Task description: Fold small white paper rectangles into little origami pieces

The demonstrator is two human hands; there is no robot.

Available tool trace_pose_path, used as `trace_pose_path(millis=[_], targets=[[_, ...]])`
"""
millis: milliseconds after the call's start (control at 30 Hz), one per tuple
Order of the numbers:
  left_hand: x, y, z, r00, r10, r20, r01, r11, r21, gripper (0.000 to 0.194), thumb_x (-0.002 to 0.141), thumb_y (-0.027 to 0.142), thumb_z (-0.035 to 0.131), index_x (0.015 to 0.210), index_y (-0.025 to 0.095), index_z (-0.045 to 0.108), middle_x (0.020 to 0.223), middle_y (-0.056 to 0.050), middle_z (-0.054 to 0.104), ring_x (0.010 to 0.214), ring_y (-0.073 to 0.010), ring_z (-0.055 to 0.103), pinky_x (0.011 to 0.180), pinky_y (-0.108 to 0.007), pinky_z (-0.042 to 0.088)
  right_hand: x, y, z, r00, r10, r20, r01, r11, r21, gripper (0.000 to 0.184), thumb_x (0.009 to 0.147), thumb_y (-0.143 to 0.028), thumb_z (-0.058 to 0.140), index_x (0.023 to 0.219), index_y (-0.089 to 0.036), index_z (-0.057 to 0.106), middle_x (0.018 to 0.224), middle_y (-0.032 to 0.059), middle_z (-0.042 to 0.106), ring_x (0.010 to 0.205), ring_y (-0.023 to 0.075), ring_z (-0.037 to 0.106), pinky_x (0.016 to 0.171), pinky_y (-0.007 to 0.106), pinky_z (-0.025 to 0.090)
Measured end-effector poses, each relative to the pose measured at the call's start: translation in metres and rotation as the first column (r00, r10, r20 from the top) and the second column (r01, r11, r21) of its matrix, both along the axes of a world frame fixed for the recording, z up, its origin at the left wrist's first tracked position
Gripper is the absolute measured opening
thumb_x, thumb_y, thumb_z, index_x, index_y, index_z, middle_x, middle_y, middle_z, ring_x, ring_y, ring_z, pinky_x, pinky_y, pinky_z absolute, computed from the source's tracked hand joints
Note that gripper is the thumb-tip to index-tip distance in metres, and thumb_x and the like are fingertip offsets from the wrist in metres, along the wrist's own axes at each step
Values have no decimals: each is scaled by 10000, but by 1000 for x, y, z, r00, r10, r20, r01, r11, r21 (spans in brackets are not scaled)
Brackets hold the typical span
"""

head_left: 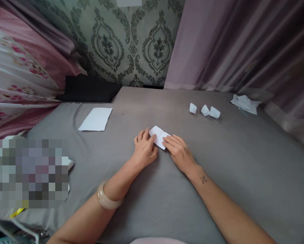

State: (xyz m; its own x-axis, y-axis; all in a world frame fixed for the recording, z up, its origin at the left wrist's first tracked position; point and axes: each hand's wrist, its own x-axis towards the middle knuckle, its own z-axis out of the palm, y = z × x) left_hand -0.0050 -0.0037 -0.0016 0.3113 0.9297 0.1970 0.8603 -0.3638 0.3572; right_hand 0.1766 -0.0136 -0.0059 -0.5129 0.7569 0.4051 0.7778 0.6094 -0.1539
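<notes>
A small folded white paper (159,135) lies on the grey sheet (218,162) in the middle. My left hand (144,149) rests on its left edge with fingers bent and pressing down on it. My right hand (178,150) presses its right side with fingers stretched flat over the paper. Both hands lie flat on the bed surface.
A flat white sheet of paper (96,119) lies at the back left. Three small folded paper pieces (205,110) sit at the back right, with crumpled paper (245,102) near the purple curtain. A black cushion (88,88) and floral bedding (17,78) lie at the left.
</notes>
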Motion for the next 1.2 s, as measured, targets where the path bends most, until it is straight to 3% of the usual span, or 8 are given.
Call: trace_pose_path(millis=[100,167,267,400,667,800,1000,1200], targets=[[-1,-5,8,997,6,-79,3,994,107,373,728,145,531,1097,176,577,1499,-156,240,1373,-395,159,1045,-577,193,1,-2,-5,1000,-3,17,4,999,-51,320,917,-87,418,1134,-152,645,1222,110,635,1174,200,546,1049,423,377],[-2,-8,10,991,-71,-113,84,990,115,333,744,124,518,1061,194,590,1420,-140,369,1325,-354,281,1046,-532,240,1,-4,-5,1000,-3,24,5,997,-74,320,922,-87,410,1142,-146,634,1231,109,629,1188,198,535,1066,417,358],[0,-10,7,986,-144,-83,147,989,35,287,789,113,466,1035,187,593,1154,-122,567,1055,-271,513,908,-428,411,-1,-4,-1,999,-46,-16,44,989,-141,315,933,-126,416,1187,-158,599,1276,96,596,1178,192,533,1042,401,386],[4,-10,1,996,-66,57,62,996,56,193,856,135,431,930,166,606,999,-103,618,910,-226,549,841,-366,460,-4,0,2,973,-196,-125,161,957,-242,290,936,-245,456,1177,-170,597,1305,93,560,1126,213,540,939,386,471],[5,-8,-1,980,0,200,-10,999,51,153,881,155,471,813,164,608,926,-70,648,877,-207,565,822,-339,472,-7,9,0,912,-276,-303,194,942,-275,221,929,-252,473,889,-177,677,1058,70,657,974,206,584,893,352,462],[6,-8,-2,978,15,207,-23,999,35,171,893,160,460,823,161,616,923,-70,649,850,-201,560,814,-340,468,-11,12,0,916,-308,-257,239,934,-265,203,929,-245,472,856,-167,644,1016,78,651,944,206,580,865,342,451],[5,-5,-6,975,42,219,-50,998,32,179,905,182,453,848,157,621,954,-84,628,868,-206,545,812,-345,462,-18,17,-1,914,-399,-66,371,892,-259,193,940,-270,452,880,-161,599,951,99,631,918,217,557,787,328,432],[6,-3,-12,971,84,225,-99,994,56,158,896,209,481,855,137,616,955,-111,574,895,-222,499,830,-367,451,-28,19,9,884,-458,98,468,852,-237,185,939,-253,455,910,-128,589,946,115,617,900,230,540,753,317,408]])
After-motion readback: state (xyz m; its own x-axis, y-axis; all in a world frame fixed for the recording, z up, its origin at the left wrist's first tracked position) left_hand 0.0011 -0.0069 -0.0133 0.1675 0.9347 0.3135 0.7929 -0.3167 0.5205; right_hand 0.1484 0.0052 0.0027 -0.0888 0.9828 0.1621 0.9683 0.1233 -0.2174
